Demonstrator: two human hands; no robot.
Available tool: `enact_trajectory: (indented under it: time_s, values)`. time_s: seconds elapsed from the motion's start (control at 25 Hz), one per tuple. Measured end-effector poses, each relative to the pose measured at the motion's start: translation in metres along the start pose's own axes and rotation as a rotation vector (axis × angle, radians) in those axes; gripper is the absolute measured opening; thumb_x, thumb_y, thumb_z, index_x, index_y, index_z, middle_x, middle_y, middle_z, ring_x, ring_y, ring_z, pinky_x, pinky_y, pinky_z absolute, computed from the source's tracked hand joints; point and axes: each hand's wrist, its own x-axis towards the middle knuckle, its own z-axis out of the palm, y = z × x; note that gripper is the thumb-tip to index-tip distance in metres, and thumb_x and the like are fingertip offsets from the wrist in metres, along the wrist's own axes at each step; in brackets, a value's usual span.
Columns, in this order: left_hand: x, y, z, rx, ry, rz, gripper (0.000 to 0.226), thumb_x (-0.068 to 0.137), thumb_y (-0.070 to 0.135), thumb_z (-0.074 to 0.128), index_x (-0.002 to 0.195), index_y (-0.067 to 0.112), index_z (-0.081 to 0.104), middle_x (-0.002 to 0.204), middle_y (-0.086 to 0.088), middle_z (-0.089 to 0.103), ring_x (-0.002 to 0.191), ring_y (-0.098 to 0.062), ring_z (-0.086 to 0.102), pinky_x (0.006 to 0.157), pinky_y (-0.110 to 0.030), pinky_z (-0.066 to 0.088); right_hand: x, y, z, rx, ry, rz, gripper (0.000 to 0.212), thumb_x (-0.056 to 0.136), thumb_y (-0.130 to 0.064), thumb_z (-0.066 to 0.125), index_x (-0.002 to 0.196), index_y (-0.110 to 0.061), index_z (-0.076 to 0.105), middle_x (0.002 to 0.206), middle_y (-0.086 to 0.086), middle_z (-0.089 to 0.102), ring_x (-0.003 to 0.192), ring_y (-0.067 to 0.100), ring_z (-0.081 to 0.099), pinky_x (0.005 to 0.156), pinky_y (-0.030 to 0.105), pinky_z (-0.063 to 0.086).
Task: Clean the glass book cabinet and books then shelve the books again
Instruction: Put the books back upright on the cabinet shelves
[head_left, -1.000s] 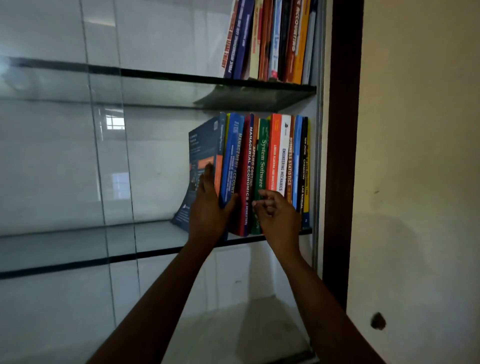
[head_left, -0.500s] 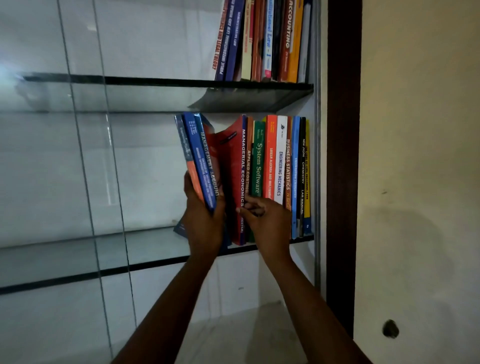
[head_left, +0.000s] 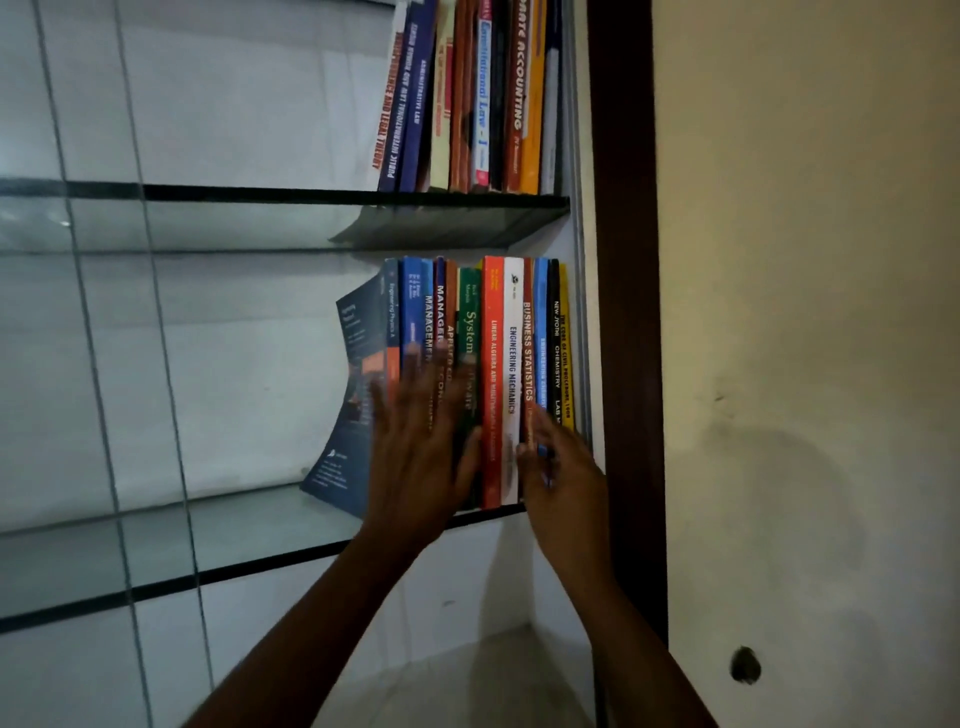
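Note:
A row of upright books (head_left: 511, 364) stands at the right end of the middle glass shelf (head_left: 156, 519). At its left end a dark blue book (head_left: 358, 395) bows outward with its cover leaning. My left hand (head_left: 415, 457) is blurred, fingers spread flat against the spines of the left books. My right hand (head_left: 561, 478) touches the lower spines of the right-hand books beside the cabinet frame, fingers fairly straight. A second row of books (head_left: 478, 98) stands on the upper glass shelf (head_left: 260, 195).
A dark wooden cabinet frame (head_left: 623, 312) runs vertically just right of the books. Beyond it is a beige wall (head_left: 805, 312) with a small dark hole (head_left: 745, 665). The left parts of both glass shelves hold nothing.
My left hand let go of the two blue books it was holding; they now stand in the row. It now presses flat on the spines. My right hand shifted to the right.

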Motion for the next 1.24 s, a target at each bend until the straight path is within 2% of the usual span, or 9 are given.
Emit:
enact_trajectory:
  time_s: [0.16,0.24,0.36,0.48,0.68,0.84,0.96,1.04,1.24]
  values:
    - [0.064,-0.010,0.028,0.334,-0.319,0.683,0.060,0.091,0.048,0.021,0.144,0.021,0.022,0.150,-0.009,0.032,0.142,-0.030,0.015,0.113,-0.058,0.007,-0.004,0.017,-0.001,-0.009,0.093,0.027,0.054,0.091,-0.037,0.052,0.139,-0.017,0.038,0.137,0.004,0.047,0.125,0.015,0.047,0.101,0.040,0.045]
    - [0.100,-0.014,0.037,0.404,-0.372,0.870,0.059,0.090,0.051,0.019,0.141,0.022,0.027,0.147,-0.007,0.035,0.139,-0.029,0.017,0.112,-0.058,0.010,-0.001,0.024,0.000,0.001,0.141,0.016,0.070,0.084,-0.065,0.038,0.139,-0.021,0.037,0.133,0.003,0.051,0.119,0.014,0.053,0.095,0.038,0.050]
    - [0.129,-0.016,0.041,0.379,-0.330,1.028,0.055,0.090,0.049,0.027,0.130,0.020,0.052,0.133,-0.008,0.055,0.133,-0.027,0.027,0.110,-0.056,0.013,0.005,0.027,-0.001,0.035,0.138,0.002,0.063,0.084,-0.065,0.039,0.137,-0.031,0.031,0.128,-0.004,0.052,0.112,0.009,0.058,0.086,0.027,0.054]
    - [0.132,-0.024,0.040,0.355,-0.281,1.060,0.056,0.091,0.054,0.026,0.127,0.022,0.055,0.131,-0.009,0.057,0.132,-0.028,0.030,0.109,-0.054,0.013,0.012,0.024,-0.003,0.038,0.092,0.009,0.055,0.086,-0.062,0.035,0.134,-0.039,0.023,0.122,-0.018,0.046,0.102,-0.008,0.055,0.079,0.008,0.049]
    - [0.130,-0.035,0.036,0.342,-0.265,1.067,0.061,0.093,0.059,0.020,0.134,0.025,0.048,0.137,-0.008,0.051,0.135,-0.030,0.030,0.109,-0.057,0.013,0.017,0.024,-0.003,0.078,0.085,0.009,0.049,0.083,-0.063,0.031,0.128,-0.047,0.021,0.111,-0.033,0.043,0.096,-0.025,0.050,0.064,0.001,0.045]
    - [0.125,-0.036,0.033,0.321,-0.271,1.030,0.062,0.096,0.057,0.011,0.134,0.024,0.047,0.137,-0.009,0.050,0.134,-0.032,0.031,0.109,-0.056,0.014,0.021,0.030,0.000,0.006,0.125,-0.007,0.052,0.081,-0.063,0.026,0.131,-0.048,0.019,0.127,-0.012,0.051,0.107,-0.006,0.057,0.073,0.008,0.051]
    - [0.125,-0.036,0.030,0.307,-0.264,1.036,0.062,0.097,0.054,0.010,0.130,0.022,0.052,0.132,-0.010,0.055,0.131,-0.032,0.037,0.108,-0.057,0.015,0.025,0.028,0.005,-0.020,0.136,0.008,0.045,0.090,-0.053,0.029,0.132,-0.042,0.019,0.138,-0.001,0.048,0.118,0.009,0.054,0.087,0.022,0.053]
    - [0.125,-0.036,0.029,0.306,-0.255,1.039,0.063,0.098,0.052,0.009,0.127,0.022,0.056,0.129,-0.011,0.058,0.128,-0.033,0.043,0.108,-0.056,0.017,0.027,0.024,0.008,-0.027,0.147,0.020,0.042,0.090,-0.045,0.030,0.130,-0.042,0.019,0.137,0.000,0.049,0.117,0.011,0.055,0.088,0.029,0.054]
    - [0.123,-0.041,0.024,0.286,-0.229,1.041,0.063,0.099,0.049,0.007,0.125,0.023,0.057,0.127,-0.010,0.059,0.127,-0.034,0.044,0.107,-0.055,0.018,0.030,0.013,0.007,-0.003,0.169,0.053,0.050,0.083,-0.052,0.023,0.131,-0.042,0.019,0.130,-0.003,0.052,0.112,0.008,0.057,0.087,0.023,0.053]
